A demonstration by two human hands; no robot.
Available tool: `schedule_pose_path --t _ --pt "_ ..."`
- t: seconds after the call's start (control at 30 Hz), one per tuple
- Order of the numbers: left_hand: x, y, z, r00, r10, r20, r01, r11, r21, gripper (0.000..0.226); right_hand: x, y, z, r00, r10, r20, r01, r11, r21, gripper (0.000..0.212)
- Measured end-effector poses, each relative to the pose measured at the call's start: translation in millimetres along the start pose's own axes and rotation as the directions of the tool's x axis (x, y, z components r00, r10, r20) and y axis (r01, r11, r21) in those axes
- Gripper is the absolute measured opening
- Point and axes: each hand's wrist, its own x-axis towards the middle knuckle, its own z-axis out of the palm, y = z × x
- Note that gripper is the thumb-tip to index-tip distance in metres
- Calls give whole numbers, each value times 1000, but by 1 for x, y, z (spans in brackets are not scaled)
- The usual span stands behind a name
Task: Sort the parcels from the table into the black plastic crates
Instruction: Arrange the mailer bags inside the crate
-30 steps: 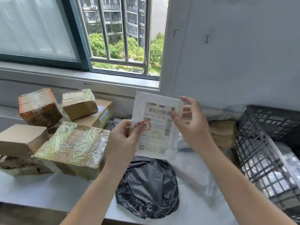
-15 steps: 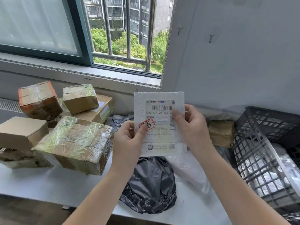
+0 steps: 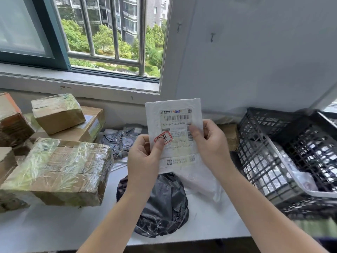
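While inside black crate [image 3: 259,152], silver parcels [image 3: 289,162].

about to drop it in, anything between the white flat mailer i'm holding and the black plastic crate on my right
Nothing visible blocks it. Left hand and right hand hold the white flat mailer up; the black plastic lattice crate is open-topped; the brown cardboard parcel between lies lower.

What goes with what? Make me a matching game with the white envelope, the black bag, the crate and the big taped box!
1. white envelope
2. black bag
3. crate
4. big taped box

A. at the far right
B. pinched by left hand and right hand
C. left side, shiny with tape
D. on the table, below the hands

Pairs: 1-B, 2-D, 3-A, 4-C
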Motion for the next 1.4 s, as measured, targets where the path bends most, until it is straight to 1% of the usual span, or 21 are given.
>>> schedule_pose_path --t 0.03,0.1,0.17,0.3,0.37,0.43,0.53,0.57,0.67,0.8,0.87,0.93,1.0,1.1,1.2,1.3,1.37,1.4 --pt "1 -3 6 999 -12 49 12 1000 -1 12 0 3 -8 999 -10 -33 9 999 -42 18" --pt "5 -9 22 989 -18 150 10 999 49 7 -1 8 -26 995 -24 -92 15 995 -101 22" --pt "8 -15 42 973 12 229 -41 992 123 10 -1 14 -50 990 -45 -136 26 990 -139 22" --pt "5 -22 94 942 69 330 -150 963 225 19 -2 32 -111 974 -55 -220 14 983 -184 13" --pt "0 -27 124 914 81 397 -205 937 283 17 -4 45 -145 966 -52 -252 -4 976 -218 13" --pt "-9 -29 159 885 89 457 -274 893 357 19 -7 59 -182 959 -56 -277 -13 971 -240 12" --pt "-29 -31 219 831 134 540 -407 808 426 22 -14 82 -248 953 -66 -297 -5 973 -232 10" --pt "-37 -32 242 817 129 562 -432 783 449 26 -17 91 -274 952 -65 -299 -8 972 -236 10" --pt "-62 -30 307 794 82 602 -478 695 537 49 -20 116 -345 946 -12 -325 -64 973 -222 11" --pt "-95 -29 391 759 58 649 -552 586 594 59 -15 152 -430 936 71 -346 -159 960 -232 7" --pt "-101 -32 423 737 54 674 -611 480 630 62 -7 170 -458 936 114 -333 -204 946 -251 11" --pt "-101 -38 450 710 47 703 -672 345 655 65 5 186 -477 938 150 -313 -242 928 -282 16" --pt "-94 -47 470 701 13 713 -693 247 677 67 21 203 -490 938 182 -294 -273 912 -306 16" --pt "-75 -62 491 703 -56 709 -698 139 702 70 50 231 -502 924 246 -294 -351 851 -392 11" --pt "-48 -81 506 702 -107 704 -702 62 709 70 78 260 -509 901 346 -263 -435 738 -516 2" --pt "-22 -103 517 693 -161 703 -710 19 704 71 101 285 -506 862 466 -198 -483 641 -597 16" --pt "-11 -119 524 679 -242 693 -717 -10 698 76 111 299 -500 839 514 -176 -492 581 -649 27" --pt "-6 -128 527 669 -289 685 -720 -23 694 79 115 307 -496 835 523 -168 -489 568 -662 29"
